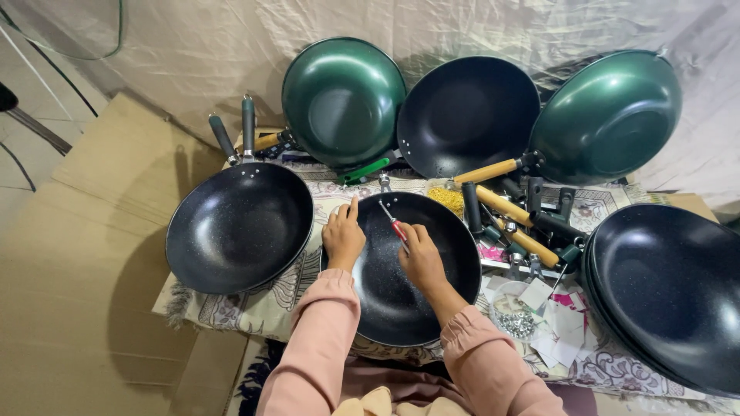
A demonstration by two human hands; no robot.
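six woks are in view, though the stack at the right may hide more. one black speckled wok (401,270) lies on the patterned cloth (254,308) directly before the person, and both hands work at its far rim. the right hand (422,258) is closed around a red-handled screwdriver (395,223), whose tip points at the rim where a handle would sit. the left hand (343,235) rests on the rim just beside it, fingers loosely curled and the forefinger stretched out; whether it pinches a screw cannot be told. this wok shows no handle yet, so its fitting is judged under way, not finished.

one black wok with a grey handle (240,227) lies finished at the left. three handled woks lean on the backdrop: a green wok (343,100), a black wok (468,115) and a second green wok (609,115). a stack of black woks (671,296) without visible handles waits at the right; its count is unclear. loose wooden and dark handles (516,219) lie between, at least six, with one heap of small screws and washers (515,323) and some paper tags (563,331).
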